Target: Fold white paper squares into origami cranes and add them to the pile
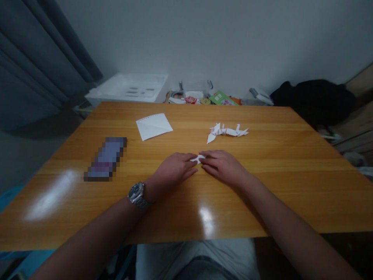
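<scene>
Bare hands are meeting near the middle of the long honey-brown wooden table [262, 202], a little closer to its near edge. The left hand [171, 170], wearing a silver metal wristwatch [136, 194], and the right hand [223, 167] are lying palm down, and their fingertips are coming together around a small folded piece of white paper [197, 159]. Both hands are touching this piece from opposite sides, but I cannot tell if they are really pinching it or only pressing it on the wood, because the fingers are covering most of it.

This paper piece is probably very light and soft, and it is likely creasing easily, so a strong grip can spoil its folds. The best place for holding it seems to be its folded edges, with the fingertips only.

Toward the far edge of the table, a flat white paper sheet [154, 126] is lying left of the centre, and a long white folded paper figure with pointed parts [225, 132] is lying right of the centre. Near the left edge, a flat dark object [106, 159] is lying, but it is blurred and I cannot tell what it is. Beyond the far edge, a white plastic tray [128, 88], some colourful small packets [201, 97] and a black cloth bundle [311, 101] are sitting against the pale wall
</scene>
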### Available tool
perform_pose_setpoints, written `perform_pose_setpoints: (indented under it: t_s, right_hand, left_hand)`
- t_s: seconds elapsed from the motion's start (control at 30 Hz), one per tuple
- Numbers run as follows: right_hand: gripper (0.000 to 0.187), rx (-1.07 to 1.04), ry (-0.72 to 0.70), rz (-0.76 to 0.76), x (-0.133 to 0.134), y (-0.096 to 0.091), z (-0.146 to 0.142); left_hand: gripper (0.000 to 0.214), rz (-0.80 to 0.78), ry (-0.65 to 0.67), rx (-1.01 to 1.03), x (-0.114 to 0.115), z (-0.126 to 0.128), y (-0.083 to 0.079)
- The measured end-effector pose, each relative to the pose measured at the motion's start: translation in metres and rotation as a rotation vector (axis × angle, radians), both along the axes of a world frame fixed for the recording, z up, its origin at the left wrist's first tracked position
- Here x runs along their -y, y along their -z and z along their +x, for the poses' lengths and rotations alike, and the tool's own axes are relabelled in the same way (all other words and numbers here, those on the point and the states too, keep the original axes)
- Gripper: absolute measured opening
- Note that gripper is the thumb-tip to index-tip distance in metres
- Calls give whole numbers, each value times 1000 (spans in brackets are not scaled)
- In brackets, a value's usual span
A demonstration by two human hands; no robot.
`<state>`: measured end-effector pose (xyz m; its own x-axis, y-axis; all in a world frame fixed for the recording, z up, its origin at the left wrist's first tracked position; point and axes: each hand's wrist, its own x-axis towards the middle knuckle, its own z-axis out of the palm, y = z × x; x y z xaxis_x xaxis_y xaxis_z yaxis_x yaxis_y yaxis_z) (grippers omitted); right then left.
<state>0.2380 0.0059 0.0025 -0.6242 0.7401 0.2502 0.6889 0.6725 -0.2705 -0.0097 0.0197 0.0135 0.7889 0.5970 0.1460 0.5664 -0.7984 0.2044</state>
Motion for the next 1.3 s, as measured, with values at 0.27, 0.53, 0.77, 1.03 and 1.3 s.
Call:
perform_pose_setpoints:
  t_s: [0.27, 0.53, 0.77, 1.03, 1.3]
  right_hand:
    - [37, 28, 48, -5, -4, 2, 7]
    - [64, 72, 17, -103, 6, 10, 0]
    - [65, 176, 58, -165, 5, 14, 0]
    - [65, 100, 167, -152, 0, 20, 4]
    - [53, -92, 155, -105, -6, 23, 4]
  left_hand:
    - [49, 3, -34, -46, 9, 2, 9]
    - [49, 27, -68, -80, 15, 6, 9]
    - [48, 146, -47, -145, 16, 11, 18]
    - [51, 163, -47, -142, 17, 11, 14]
    - [49, 133, -62, -70, 17, 12, 8]
